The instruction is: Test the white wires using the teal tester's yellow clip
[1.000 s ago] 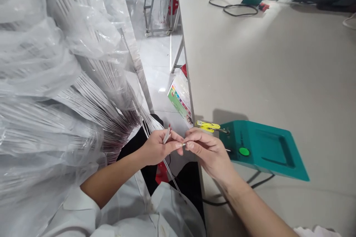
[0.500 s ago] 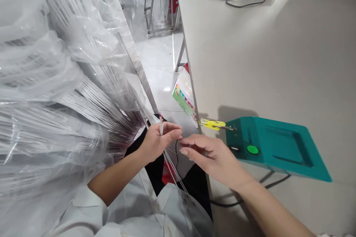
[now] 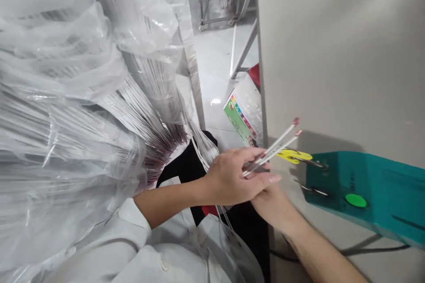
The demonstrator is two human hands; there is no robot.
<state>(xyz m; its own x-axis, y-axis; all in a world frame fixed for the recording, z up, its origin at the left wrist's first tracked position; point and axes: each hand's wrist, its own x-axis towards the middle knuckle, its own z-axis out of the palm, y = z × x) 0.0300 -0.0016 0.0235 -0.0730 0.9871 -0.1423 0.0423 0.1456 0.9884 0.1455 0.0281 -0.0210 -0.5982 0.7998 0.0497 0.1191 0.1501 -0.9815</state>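
My left hand [image 3: 234,177] is closed around white wires [image 3: 270,152]; their reddish, copper-looking ends stick out between thumb and fingers toward the upper right. Under and behind it lies my right hand [image 3: 274,205], touching it, with most of its fingers hidden. A bundle of white wires [image 3: 202,141] hangs beside my left wrist, and thin strands trail down over my lap. Just past the wire ends, a yellow clip [image 3: 294,155] sits on a metal prong of the teal device [image 3: 335,177], which has a lit green button [image 3: 356,200].
Plastic-wrapped bundles of white wires [image 3: 83,128] fill the left side. The pale table [image 3: 332,75] spans the right, with a black cable [image 3: 375,251] below the device. A printed box [image 3: 242,117] rests beside the table edge, and a wheeled metal rack [image 3: 215,20] stands behind.
My hands have come together, left over right, and the wire ends now point toward the device. The view has shifted, so the table and device appear farther right.
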